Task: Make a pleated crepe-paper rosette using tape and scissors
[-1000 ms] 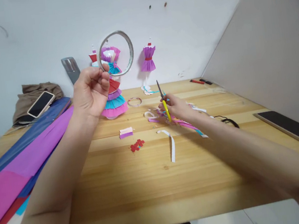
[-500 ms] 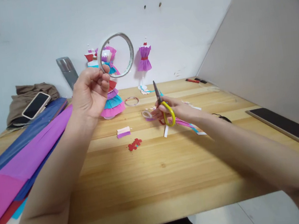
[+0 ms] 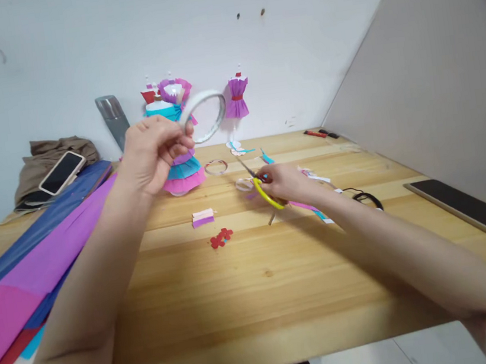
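Observation:
Raised over the table, my left hand (image 3: 156, 151) pinches the edge of a thin roll of white tape (image 3: 186, 113), a ring with an open middle. My right hand (image 3: 285, 182) is closed on yellow-handled scissors (image 3: 267, 198), blades pointing up and left, low over the table. Beside it lie a smaller tape roll (image 3: 243, 185) and colourful paper strips (image 3: 313, 208). Behind my left hand stands a dress form in tiered blue and pink paper (image 3: 184, 181), partly hidden. Red paper flowers (image 3: 222, 238) and a small stack of pink and purple paper (image 3: 203, 217) lie in front.
Another tape ring (image 3: 216, 167) lies mid-table. A purple paper dress (image 3: 237, 97) stands against the wall. Folded coloured paper (image 3: 26, 270), a phone (image 3: 62, 172) and a grey bottle (image 3: 112, 118) are at left. A dark tablet-like slab (image 3: 470, 210) and a black cord (image 3: 368, 198) lie right.
My left hand has lowered the tape roll and shifted it slightly right, tilting it. The scissors in my right hand have turned, their blades now leaning further left.

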### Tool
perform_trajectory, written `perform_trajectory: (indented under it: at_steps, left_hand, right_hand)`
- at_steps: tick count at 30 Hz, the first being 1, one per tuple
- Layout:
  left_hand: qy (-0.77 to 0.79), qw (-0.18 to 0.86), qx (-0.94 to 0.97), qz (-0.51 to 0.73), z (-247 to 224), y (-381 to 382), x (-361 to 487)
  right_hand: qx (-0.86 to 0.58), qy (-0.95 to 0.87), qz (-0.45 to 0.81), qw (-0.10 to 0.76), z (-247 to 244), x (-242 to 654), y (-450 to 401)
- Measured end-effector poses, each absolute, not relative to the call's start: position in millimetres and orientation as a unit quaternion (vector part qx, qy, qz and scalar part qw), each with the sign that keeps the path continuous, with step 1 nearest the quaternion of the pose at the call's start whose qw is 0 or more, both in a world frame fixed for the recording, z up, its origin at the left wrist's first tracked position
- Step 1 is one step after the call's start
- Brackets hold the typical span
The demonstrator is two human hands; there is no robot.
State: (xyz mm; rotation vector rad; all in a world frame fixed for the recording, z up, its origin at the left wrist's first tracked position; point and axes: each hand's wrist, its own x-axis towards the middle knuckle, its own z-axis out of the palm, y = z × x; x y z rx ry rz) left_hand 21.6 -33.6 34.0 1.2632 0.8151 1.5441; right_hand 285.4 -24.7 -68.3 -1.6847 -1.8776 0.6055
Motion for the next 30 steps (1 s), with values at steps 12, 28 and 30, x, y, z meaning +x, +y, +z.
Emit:
perform_trajectory:
  at_steps: [12, 28, 30]
  left_hand:
    - [0.331, 0.467, 0.727, 0.38, 6, -22, 26]
    - [0.348, 0.471, 0.707, 0.397, -1, -17, 27]
    - [0.354, 0.454, 0.706, 0.411, 0, -17, 25]
  right_hand:
    - [-0.623, -0.779, 0.069, -0.031, -64, 267, -47]
    - [-0.396, -0.741, 0.404, 0.361, -30, 272, -31]
    - [-0.382, -0.724, 0.432, 0.378, -25, 272, -25]
